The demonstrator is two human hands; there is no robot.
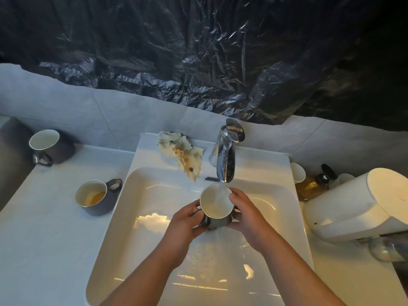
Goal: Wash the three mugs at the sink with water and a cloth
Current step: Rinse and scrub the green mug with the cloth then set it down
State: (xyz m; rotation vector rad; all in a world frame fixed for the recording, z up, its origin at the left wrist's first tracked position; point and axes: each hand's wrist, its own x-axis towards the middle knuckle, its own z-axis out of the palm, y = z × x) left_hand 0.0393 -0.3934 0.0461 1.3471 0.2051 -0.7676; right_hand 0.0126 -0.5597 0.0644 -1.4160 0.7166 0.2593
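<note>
**Fig.** Mug (pixel 209 204) held over the sink (pixel 110 250), directly under the faucet (pixel 225 160), w/ water running into it.

**Handling (judged):** glazed ceramic, stiff and wet, so prob. slippery and chip-prone vs. the hard basin. Moderate wt., heavier as it fills. Best hold is handle plus opposite wall, approx. as you have it.

**Hands:** your left hand (pixel 185 221) has fingers curled in at the handle side. Your right hand (pixel 247 215) wraps the other wall, thumb at the rim. Both grip the mug.

**Appearance:** dark grey outside, white inside, angular handle.

**Others:** two matching mugs stand on the counter to your left. The near mug (pixel 95 196) holds amber dregs; the far mug (pixel 47 144) looks clean inside. The stained cloth (pixel 181 151) lies crumpled behind the basin, left of the faucet.
</note>
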